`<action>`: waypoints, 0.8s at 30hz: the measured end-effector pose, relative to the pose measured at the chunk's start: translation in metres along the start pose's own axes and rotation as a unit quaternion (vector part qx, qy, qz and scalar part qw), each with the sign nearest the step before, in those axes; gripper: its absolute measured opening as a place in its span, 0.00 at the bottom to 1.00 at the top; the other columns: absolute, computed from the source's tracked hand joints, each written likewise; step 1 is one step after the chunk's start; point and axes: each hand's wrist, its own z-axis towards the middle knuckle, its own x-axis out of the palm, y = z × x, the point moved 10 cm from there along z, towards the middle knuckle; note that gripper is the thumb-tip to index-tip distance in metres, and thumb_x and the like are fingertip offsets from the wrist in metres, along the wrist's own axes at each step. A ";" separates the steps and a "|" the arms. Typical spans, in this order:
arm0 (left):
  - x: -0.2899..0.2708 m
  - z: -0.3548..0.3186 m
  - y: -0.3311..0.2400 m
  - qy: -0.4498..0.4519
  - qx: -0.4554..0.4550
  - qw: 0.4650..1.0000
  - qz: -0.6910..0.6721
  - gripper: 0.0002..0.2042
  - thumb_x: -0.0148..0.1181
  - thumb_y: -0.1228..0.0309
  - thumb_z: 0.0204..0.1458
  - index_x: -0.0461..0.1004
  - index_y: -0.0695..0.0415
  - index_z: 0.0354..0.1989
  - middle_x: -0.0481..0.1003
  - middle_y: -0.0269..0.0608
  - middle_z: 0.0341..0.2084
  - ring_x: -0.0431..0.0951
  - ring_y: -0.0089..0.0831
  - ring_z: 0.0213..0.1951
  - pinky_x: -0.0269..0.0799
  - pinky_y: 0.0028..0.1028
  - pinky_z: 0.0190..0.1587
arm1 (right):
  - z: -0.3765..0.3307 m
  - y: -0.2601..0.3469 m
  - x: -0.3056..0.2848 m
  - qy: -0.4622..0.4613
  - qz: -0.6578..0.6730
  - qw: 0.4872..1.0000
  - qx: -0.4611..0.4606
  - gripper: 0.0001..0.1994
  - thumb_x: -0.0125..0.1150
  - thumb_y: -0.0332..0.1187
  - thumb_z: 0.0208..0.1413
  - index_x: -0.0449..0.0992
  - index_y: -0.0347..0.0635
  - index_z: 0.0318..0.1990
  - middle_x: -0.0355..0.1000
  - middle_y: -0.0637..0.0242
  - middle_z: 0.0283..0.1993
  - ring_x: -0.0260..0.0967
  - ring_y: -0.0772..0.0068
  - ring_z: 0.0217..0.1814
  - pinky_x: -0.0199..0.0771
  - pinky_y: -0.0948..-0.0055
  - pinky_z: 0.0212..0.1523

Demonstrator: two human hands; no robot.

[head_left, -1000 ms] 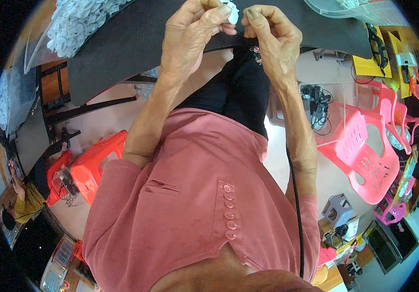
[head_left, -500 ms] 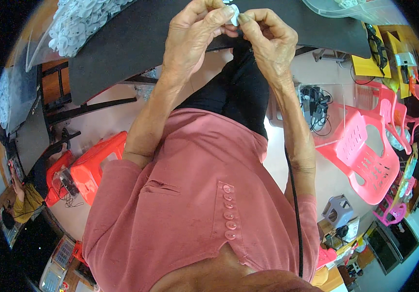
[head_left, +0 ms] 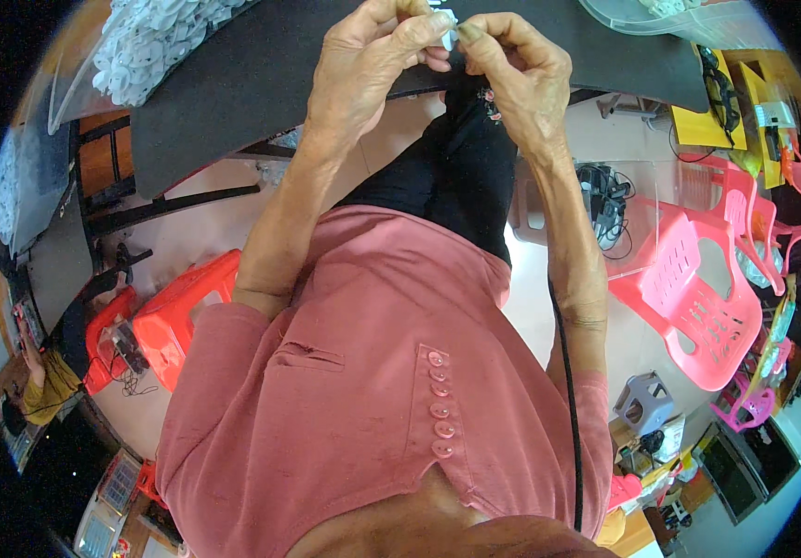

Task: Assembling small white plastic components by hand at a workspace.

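Observation:
Over the dark table edge, my left hand [head_left: 356,79] pinches a small white plastic piece [head_left: 448,37] between thumb and fingers. Just to its right, my right hand [head_left: 521,79] has thumb and forefinger pressed together close by the piece. Whatever those right fingertips hold, if anything, is too small to make out. At the upper left lies a heap of small white plastic pieces with holes [head_left: 154,46] in a clear bin. The fingers of my left hand hide part of the held piece.
The black table [head_left: 224,102] spans the front. A clear tub [head_left: 642,26] with white pieces stands at its right. Red stools [head_left: 186,312] are on the left, a pink chair [head_left: 698,288] on the right. Another person's hand and yellow sleeve [head_left: 47,381] show far left.
The white piece has turned in my left fingers, so its round face no longer shows. My right hand has shifted slightly to the right.

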 end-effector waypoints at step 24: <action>-0.008 0.003 -0.001 0.002 0.028 0.997 -0.073 0.04 0.58 0.73 0.65 0.73 0.60 0.43 0.76 0.36 0.34 0.78 0.23 0.36 0.78 0.24 0.40 | 0.004 0.001 -0.018 -0.067 -0.041 0.995 -0.064 0.14 0.61 0.39 0.67 0.82 0.35 0.38 0.76 0.70 0.29 0.69 0.83 0.28 0.71 0.79 0.31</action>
